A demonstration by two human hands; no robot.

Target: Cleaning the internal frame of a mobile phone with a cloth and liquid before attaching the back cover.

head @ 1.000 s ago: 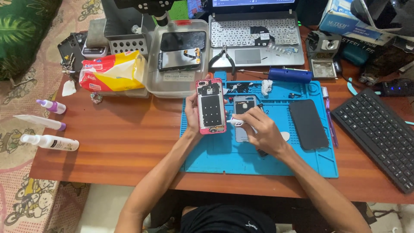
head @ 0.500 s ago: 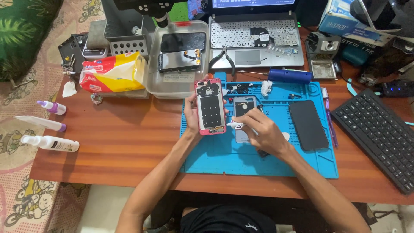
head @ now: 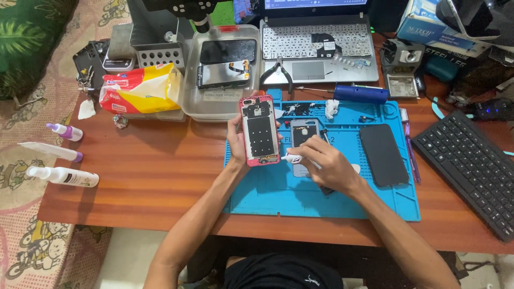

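Scene bright, evenly lit, diffuse. Soft short shadows fall just below the forearms onto the counter (head: pixel 160 176). Mild sheen on the wood left of the blue mat (head: pixel 342 200); faint reflection on the dark phone screen (head: pixel 383 154) lying on that mat. Focus sharp at mat; wide-angle bowing toward frame corners. No motion blur.

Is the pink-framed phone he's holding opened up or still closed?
Opened up: the pink-framed phone in the left hand shows bare internal plates and components, no screen or cover.
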